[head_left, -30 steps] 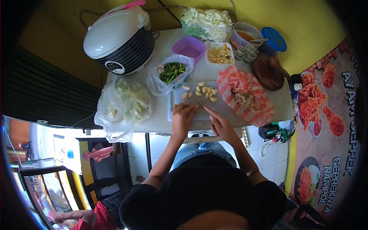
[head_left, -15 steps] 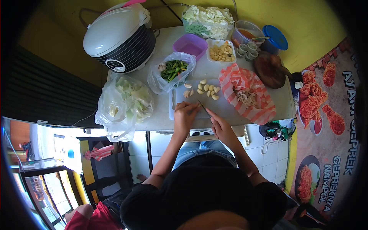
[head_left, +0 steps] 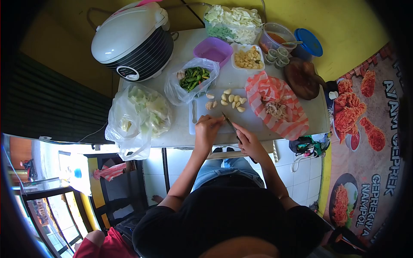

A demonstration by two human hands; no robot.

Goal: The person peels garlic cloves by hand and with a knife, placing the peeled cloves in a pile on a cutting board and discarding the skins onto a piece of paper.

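A knife (head_left: 231, 124) is gripped in my right hand (head_left: 248, 141), its blade angled up and left over the near edge of the white cutting board (head_left: 254, 124). My left hand (head_left: 208, 128) is closed in a pinch by the knife's tip; what its fingers hold is too small and hidden to make out. On the board beyond my hands lie several peeled garlic cloves (head_left: 234, 99), with a few unpeeled garlic cloves (head_left: 209, 105) to their left. A red-and-white striped bag (head_left: 257, 93) with peelings (head_left: 276, 110) in it rests at the board's right side.
Left of the board are a bag of green chilies (head_left: 195, 79), a bag of leafy vegetables (head_left: 146, 109) and a rice cooker (head_left: 133, 43). Behind stand a purple container (head_left: 205, 46), a white tray (head_left: 235, 64), a cabbage tub (head_left: 234, 36) and a stone mortar (head_left: 301, 79).
My right hand has shifted slightly down and right with the knife, and its fingers sit a little differently on the handle. My left hand stays in nearly the same place.
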